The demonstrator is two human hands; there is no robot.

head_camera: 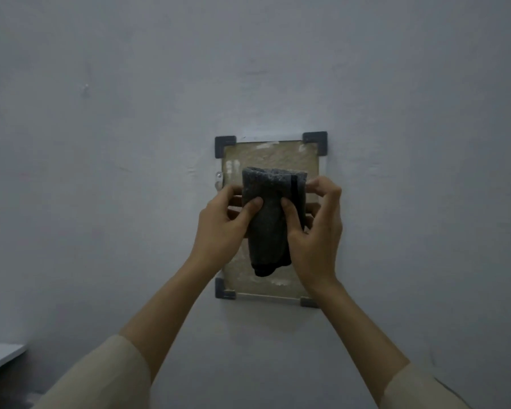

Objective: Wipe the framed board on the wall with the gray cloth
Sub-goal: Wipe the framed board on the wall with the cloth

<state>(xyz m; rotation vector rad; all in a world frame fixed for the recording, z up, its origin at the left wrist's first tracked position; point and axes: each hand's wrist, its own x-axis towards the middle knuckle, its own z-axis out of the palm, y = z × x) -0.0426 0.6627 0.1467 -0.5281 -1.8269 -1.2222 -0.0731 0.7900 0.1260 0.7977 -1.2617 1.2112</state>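
A: Start at the far left. What's there?

B: A white ledge (0,357) low in the corner, then bare wall (101,172). Next comes the left hand (222,228), thumb curled onto the front of the cloth (270,219), fingers tucked behind it. It pinches the cloth's left edge.

A: And the cloth itself?

B: Gray, folded into a thick hanging wad, held in front of the middle of the board (270,154). I can't tell whether it touches the surface.

A: The right hand (316,231)?

B: Thumb pressed on the cloth's front, forefinger curled at its upper right edge, so it grips too. Both hands are closed on the cloth, neither is free.

A: The board?

B: On the wall, dark caps at its 4 corners, pale smudges along the top and left side. A small clip (219,176) sits at its left edge.

A: What could go wrong?

B: The wad is bulky, so I judge that a loose fold could skip the smudges. Pushing hard sideways might shift the board on its mounting. The corners may be missed, since the cloth hangs mid-board.
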